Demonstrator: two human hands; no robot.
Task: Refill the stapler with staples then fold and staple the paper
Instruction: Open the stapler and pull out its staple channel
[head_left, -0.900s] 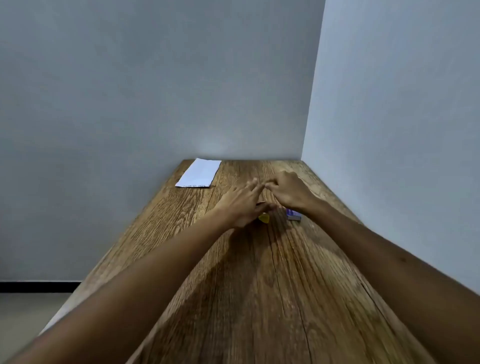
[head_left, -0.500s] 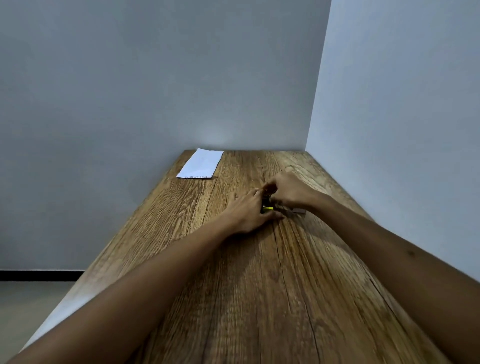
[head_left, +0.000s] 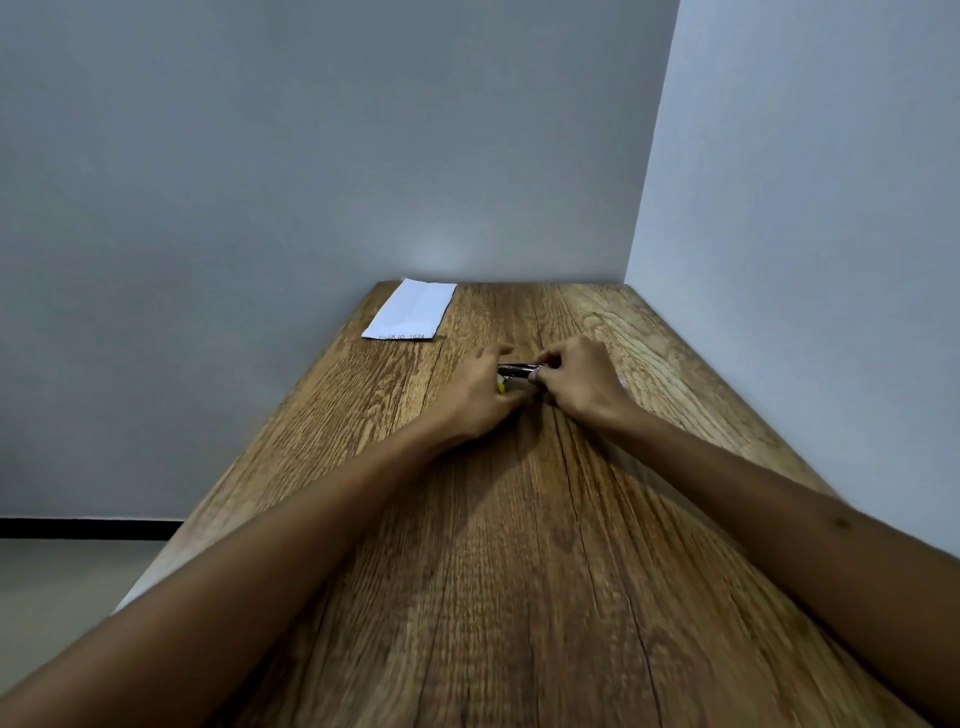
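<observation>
Now both hands, left hand and right hand, grip the stapler, lifted higher than before.

Plain indoor room corner, bare grey walls, wooden table

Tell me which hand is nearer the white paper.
Left. The left hand lies just this side of the paper, apart from it; the right hand is farther off toward the right wall.

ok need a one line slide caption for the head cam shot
Both hands, left hand and right hand, work a stapler on the wooden table; paper lies untouched.
</observation>
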